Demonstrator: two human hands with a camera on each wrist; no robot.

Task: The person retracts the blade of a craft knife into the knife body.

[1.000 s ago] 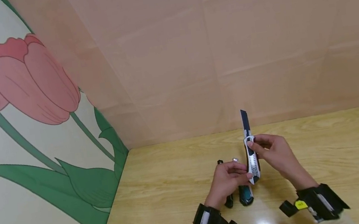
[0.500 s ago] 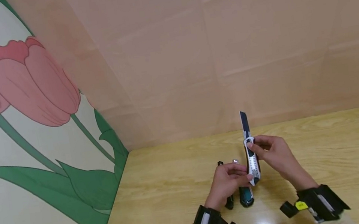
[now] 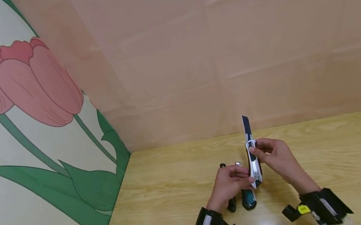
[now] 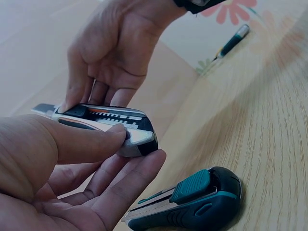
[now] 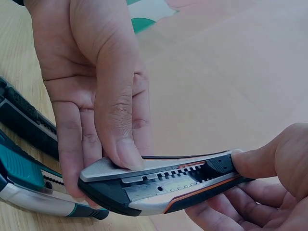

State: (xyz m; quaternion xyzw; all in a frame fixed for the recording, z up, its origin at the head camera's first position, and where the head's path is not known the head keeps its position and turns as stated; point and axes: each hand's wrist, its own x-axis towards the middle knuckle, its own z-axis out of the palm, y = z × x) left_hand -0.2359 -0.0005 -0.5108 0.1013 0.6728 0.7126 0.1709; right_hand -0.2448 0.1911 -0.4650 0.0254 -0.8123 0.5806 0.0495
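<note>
I see the silver knife point(image 3: 253, 163) held above the table point(image 3: 165, 202), blade extended upward. My left hand point(image 3: 229, 184) pinches its rear end (thumb on top), and my right hand point(image 3: 277, 160) grips near the slider. 2 more knives lie below: a teal knife point(image 3: 248, 199) and a black knife point(image 3: 230, 204).

no readable text

the yellow tag point(image 3: 303, 209) on the band at the right wrist and the knife point(image 3: 253, 163) between the hands show no legible lettering.
</note>
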